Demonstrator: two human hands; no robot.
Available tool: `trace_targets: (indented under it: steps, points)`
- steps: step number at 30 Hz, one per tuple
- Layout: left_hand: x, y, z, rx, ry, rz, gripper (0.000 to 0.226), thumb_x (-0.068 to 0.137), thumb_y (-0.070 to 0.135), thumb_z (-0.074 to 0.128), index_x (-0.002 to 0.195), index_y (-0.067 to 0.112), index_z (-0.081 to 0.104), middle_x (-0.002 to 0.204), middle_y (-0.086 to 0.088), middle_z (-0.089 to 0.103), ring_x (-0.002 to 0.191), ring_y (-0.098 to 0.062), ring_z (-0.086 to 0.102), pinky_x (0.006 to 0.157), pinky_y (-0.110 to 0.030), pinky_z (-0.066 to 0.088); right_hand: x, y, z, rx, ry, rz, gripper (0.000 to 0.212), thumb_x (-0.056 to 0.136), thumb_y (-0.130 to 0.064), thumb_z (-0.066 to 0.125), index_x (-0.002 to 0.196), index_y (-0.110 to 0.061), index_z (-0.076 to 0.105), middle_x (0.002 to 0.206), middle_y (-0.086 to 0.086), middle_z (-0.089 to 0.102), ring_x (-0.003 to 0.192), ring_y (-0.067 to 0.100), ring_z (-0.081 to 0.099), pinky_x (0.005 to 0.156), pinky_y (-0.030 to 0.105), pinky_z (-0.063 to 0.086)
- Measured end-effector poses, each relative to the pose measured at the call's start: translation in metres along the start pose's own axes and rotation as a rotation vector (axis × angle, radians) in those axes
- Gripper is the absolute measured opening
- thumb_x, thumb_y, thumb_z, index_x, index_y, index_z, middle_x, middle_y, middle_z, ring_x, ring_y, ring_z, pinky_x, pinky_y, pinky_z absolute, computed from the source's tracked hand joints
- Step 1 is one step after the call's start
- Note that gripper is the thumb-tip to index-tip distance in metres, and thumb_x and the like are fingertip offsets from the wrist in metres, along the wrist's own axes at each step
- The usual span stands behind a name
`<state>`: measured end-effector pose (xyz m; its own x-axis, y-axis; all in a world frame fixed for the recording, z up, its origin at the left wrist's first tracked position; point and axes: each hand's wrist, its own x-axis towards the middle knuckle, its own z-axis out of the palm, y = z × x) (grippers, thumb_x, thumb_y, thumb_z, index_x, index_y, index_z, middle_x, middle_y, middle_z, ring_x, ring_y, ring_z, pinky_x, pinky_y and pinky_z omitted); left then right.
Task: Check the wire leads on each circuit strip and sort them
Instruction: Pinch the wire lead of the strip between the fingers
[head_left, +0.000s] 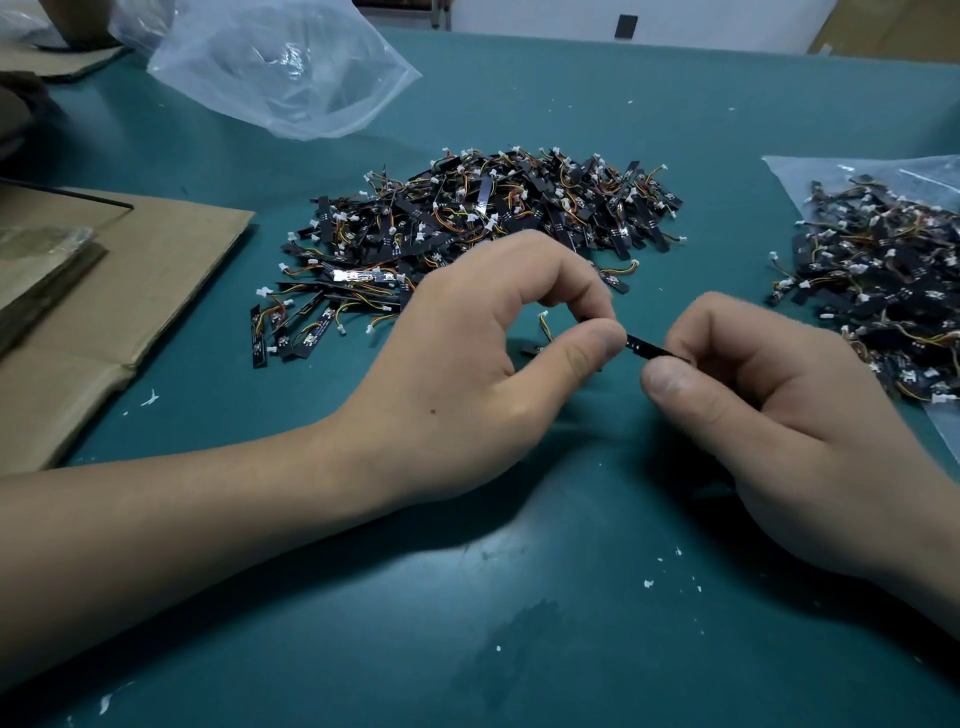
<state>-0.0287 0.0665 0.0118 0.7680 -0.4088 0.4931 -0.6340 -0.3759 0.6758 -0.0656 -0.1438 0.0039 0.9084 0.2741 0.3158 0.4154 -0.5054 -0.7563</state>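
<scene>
Hands meet at the middle of the teal table (519, 597), both on one black circuit strip (652, 349). Our left hand (467, 374) pinches the strip's left end between thumb and curled fingers (597, 345); our right hand (779, 410) pinches its right end, thumb pressed on top. The strip sits between the two grips, above the table; we cannot tell whether it touches. Its wire lead (545, 326), yellow and orange with a white plug, curls up inside the left hand's loop. Behind the hands lies a big loose pile of strips (483, 218). A second heap (883, 280) rests on a clear plastic bag (795, 171) at right. Another clear bag (270, 62) lies far left, cardboard (130, 291) at the left edge.
</scene>
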Motion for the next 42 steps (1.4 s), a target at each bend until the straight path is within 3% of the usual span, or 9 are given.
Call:
trace_targets:
  steps: [6,10,12,16,21,25,29,35,42]
  points:
    - [-0.001,0.000,0.002,0.014,0.026,-0.054,0.026,0.095,0.026,0.065,0.120,0.020,0.063,0.111,0.013,0.066,0.100,-0.006,0.059,0.086,-0.012,0.038,0.002,0.001,-0.001,0.082,-0.076,-0.001,0.046,0.096,-0.042,0.055,0.064,-0.009,0.052,0.052,-0.003,0.034,0.049,0.003,0.031,0.047,0.015,0.026]
    - [-0.001,-0.004,0.004,0.061,-0.023,-0.160,0.034,0.091,0.025,0.059,0.125,0.026,0.056,0.102,0.018,0.062,0.086,-0.010,0.055,0.077,-0.018,0.042,0.014,0.011,-0.010,0.625,0.273,0.140,0.013,0.100,-0.023,0.056,0.096,-0.026,0.068,0.055,-0.005,0.043,0.044,0.008,0.030,0.045,0.018,0.022]
    - [-0.002,-0.006,0.006,0.165,-0.099,-0.190,0.042,0.085,0.020,0.052,0.126,0.028,0.056,0.107,0.019,0.060,0.092,-0.001,0.050,0.082,-0.018,0.041,0.017,0.015,-0.013,0.675,0.305,0.181,0.020,0.099,-0.020,0.054,0.112,-0.029,0.066,0.060,-0.003,0.049,0.043,0.007,0.031,0.046,0.019,0.023]
    - [-0.003,-0.006,0.009,0.325,-0.184,-0.171,0.051,0.084,0.014,0.046,0.132,0.028,0.049,0.106,0.018,0.060,0.097,-0.011,0.047,0.094,-0.036,0.044,0.011,0.011,-0.005,0.520,0.178,0.169,0.018,0.093,-0.016,0.060,0.103,-0.024,0.072,0.059,-0.002,0.054,0.045,0.007,0.039,0.044,0.013,0.033]
    - [-0.003,-0.010,0.012,0.302,-0.160,-0.113,0.048,0.090,0.010,0.054,0.133,0.029,0.046,0.096,0.018,0.059,0.088,-0.015,0.049,0.086,-0.045,0.048,0.008,0.007,-0.001,0.355,0.142,0.158,0.011,0.089,-0.019,0.066,0.095,-0.024,0.073,0.060,0.002,0.057,0.046,0.004,0.045,0.047,0.012,0.035]
    - [-0.004,-0.011,0.011,0.247,-0.127,-0.045,0.049,0.093,0.010,0.062,0.137,0.027,0.049,0.097,0.021,0.058,0.085,-0.002,0.046,0.081,-0.034,0.046,0.006,0.005,-0.001,0.254,0.068,0.175,0.020,0.087,-0.029,0.069,0.106,-0.025,0.073,0.067,0.008,0.062,0.050,0.006,0.046,0.049,0.015,0.038]
    - [-0.004,-0.011,0.009,0.225,-0.085,0.063,0.048,0.093,0.008,0.065,0.139,0.018,0.055,0.099,0.024,0.055,0.086,0.008,0.044,0.084,-0.014,0.036,0.005,0.002,0.001,0.102,-0.002,0.116,0.012,0.090,-0.034,0.067,0.094,-0.027,0.076,0.065,0.002,0.066,0.049,0.002,0.048,0.049,0.012,0.038]
    - [-0.004,-0.008,0.005,0.202,-0.065,0.138,0.038,0.093,0.013,0.068,0.131,0.013,0.061,0.104,0.011,0.060,0.091,0.012,0.045,0.088,-0.008,0.033,0.005,0.003,0.000,0.013,0.042,0.076,0.020,0.096,-0.038,0.061,0.082,-0.026,0.069,0.062,-0.005,0.064,0.046,0.005,0.049,0.047,0.014,0.037]
    - [0.002,-0.008,0.002,-0.127,-0.278,-0.208,0.023,0.093,0.036,0.066,0.082,0.016,0.072,0.063,0.000,0.063,0.052,-0.004,0.044,0.050,-0.019,0.035,0.005,0.004,0.001,0.142,0.096,0.078,0.026,0.095,-0.046,0.056,0.088,-0.024,0.066,0.067,0.004,0.064,0.045,0.011,0.046,0.044,0.026,0.039]
